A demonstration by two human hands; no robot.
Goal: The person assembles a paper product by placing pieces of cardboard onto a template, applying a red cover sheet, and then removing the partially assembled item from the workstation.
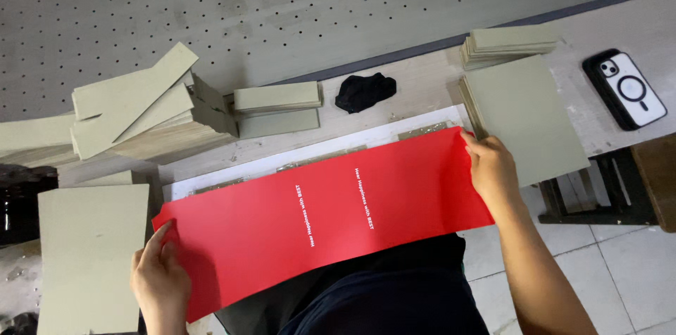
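Red glossy sheet [324,215] | flat, rectangular | left hand [160,278], right hand [493,169] gripping ends

1 red sheet [324,219], 1 phone [627,88], 1 black cloth [365,92] – approx. 6 greyboard stacks [524,116]

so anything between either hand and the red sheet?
No. The left hand and right hand each already grip an end of the red sheet; nothing visible lies between fingers and paper.
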